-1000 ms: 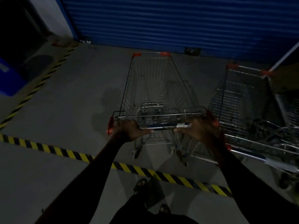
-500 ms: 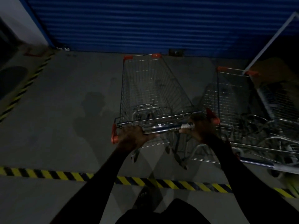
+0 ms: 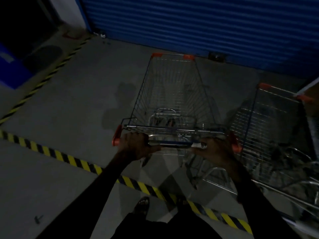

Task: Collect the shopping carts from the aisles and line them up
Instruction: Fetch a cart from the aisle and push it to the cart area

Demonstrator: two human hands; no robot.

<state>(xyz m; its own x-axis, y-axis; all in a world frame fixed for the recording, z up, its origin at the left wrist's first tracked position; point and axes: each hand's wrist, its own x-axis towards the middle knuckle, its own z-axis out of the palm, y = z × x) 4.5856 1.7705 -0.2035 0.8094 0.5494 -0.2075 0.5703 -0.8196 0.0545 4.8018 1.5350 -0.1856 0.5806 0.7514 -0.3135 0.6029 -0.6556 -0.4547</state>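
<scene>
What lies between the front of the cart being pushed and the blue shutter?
Only bare concrete floor, seen in the head view, separates the cart from the blue shutter.

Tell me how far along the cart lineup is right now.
Done: at least one parked cart stands by the blue shutter. In hand: the left hand and right hand grip the handle of the pushed cart, past the striped floor line. Left: setting it alongside. Carts elsewhere cannot be seen.

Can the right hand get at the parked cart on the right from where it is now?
Probably yes. The right hand grips the handle of the pushed cart, and the parked cart stands just beside it with nothing between, though it must let go first.
</scene>
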